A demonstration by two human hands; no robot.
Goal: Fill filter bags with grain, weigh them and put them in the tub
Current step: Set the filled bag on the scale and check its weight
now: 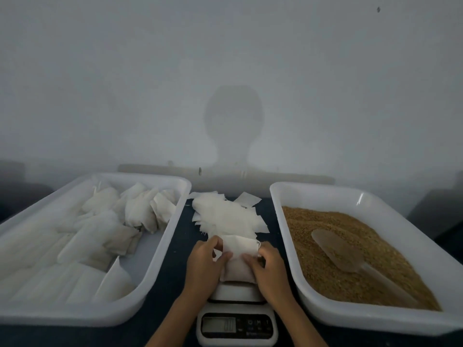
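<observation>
Two tubs (160,246), one scale (236,319)

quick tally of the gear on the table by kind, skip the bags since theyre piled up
tubs: 2, the left tub with filled bags and the right tub with grain
scale: 1, the scale in the middle, with the bag that the left hand and right hand hold on it
scoop: 1, the scoop lying on the grain
total: 4
</observation>
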